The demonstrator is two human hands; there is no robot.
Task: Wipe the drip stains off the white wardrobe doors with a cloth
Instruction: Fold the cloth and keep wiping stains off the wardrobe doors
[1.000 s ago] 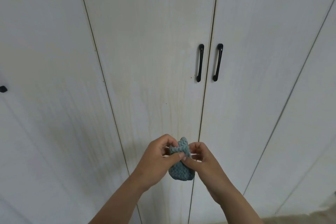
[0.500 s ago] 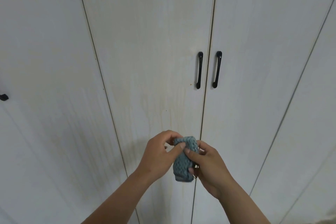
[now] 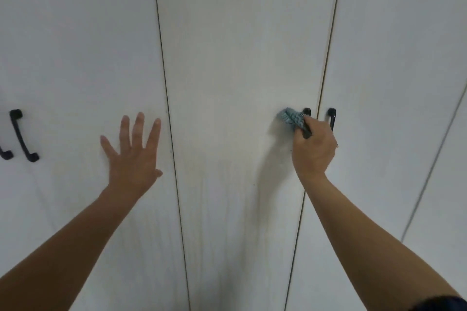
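Observation:
White wardrobe doors fill the view. The middle door [image 3: 235, 70] shows faint yellowish vertical drip streaks [image 3: 217, 199] in its lower half. My right hand [image 3: 313, 149] grips a folded blue-grey knitted cloth [image 3: 290, 117] and holds it against the middle door, just left of that door's black handle [image 3: 306, 111], which my fingers partly hide. My left hand [image 3: 134, 151] lies flat with fingers spread on the left door [image 3: 75, 58], close to the gap between the two doors.
A second black handle [image 3: 332, 117] sits on the right door [image 3: 394, 70] beside my right hand. Two more black handles [image 3: 24, 136] show at the far left edge. A further door panel lies at the far right.
Both hands held the cloth together low in front of the doors. Now my right hand alone has raised it to the door by the handle, and my left hand has moved to the left door.

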